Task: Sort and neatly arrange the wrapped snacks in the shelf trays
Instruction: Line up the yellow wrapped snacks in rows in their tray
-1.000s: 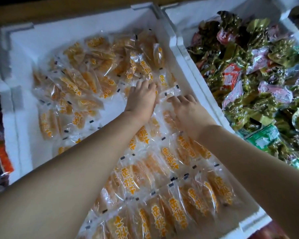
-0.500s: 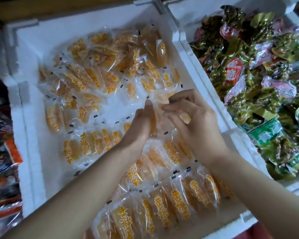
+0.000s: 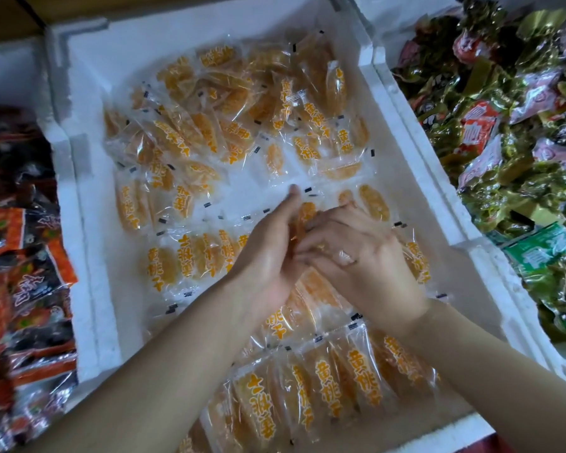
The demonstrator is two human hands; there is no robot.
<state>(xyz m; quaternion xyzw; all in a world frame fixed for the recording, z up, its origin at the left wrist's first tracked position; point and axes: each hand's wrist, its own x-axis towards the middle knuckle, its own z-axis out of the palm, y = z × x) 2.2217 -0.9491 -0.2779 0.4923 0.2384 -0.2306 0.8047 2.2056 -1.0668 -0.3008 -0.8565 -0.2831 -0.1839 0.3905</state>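
Observation:
A white foam tray (image 3: 89,289) holds several clear-wrapped orange snack packets. A loose pile (image 3: 242,93) lies at its back, while overlapping rows lie in the middle (image 3: 190,256) and at the near end (image 3: 324,380). My two hands meet over the middle of the tray with an orange snack packet (image 3: 306,212) upright between them. My right hand (image 3: 356,256) curls its fingers round that packet. My left hand (image 3: 268,253) presses straight fingers against the packet's other side. The packets under my hands are hidden.
To the right stands a second foam tray (image 3: 471,246) heaped with green, pink and red packets (image 3: 504,125). Red and black packets (image 3: 20,256) fill the space left of the tray. A bare patch of tray floor (image 3: 249,184) shows just beyond my fingertips.
Both hands drew back from the far pile toward the tray's middle. They came together, and the right hand closed its fingers on a packet held against the left hand.

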